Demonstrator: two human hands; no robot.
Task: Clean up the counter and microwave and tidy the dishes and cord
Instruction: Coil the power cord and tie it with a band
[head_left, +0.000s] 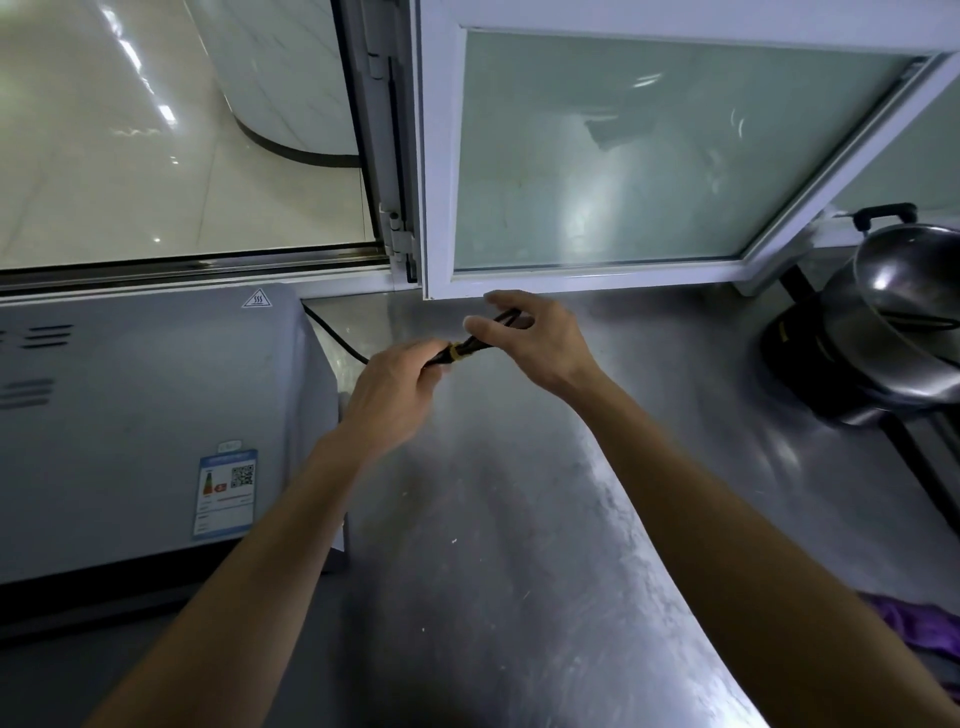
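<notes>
Above the brushed steel counter (519, 519), beside the grey metal microwave (156, 415), both hands hold the folded black power cord (483, 345). The left hand (389, 400) grips the bundle just behind its yellow tie (455, 352), seemingly to steady it. The right hand (535, 338) pinches the looped end, probably keeping the folds together.

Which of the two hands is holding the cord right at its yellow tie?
The left hand, gripping beside the yellow tie; the right hand holds the cord's looped end farther along.
</notes>
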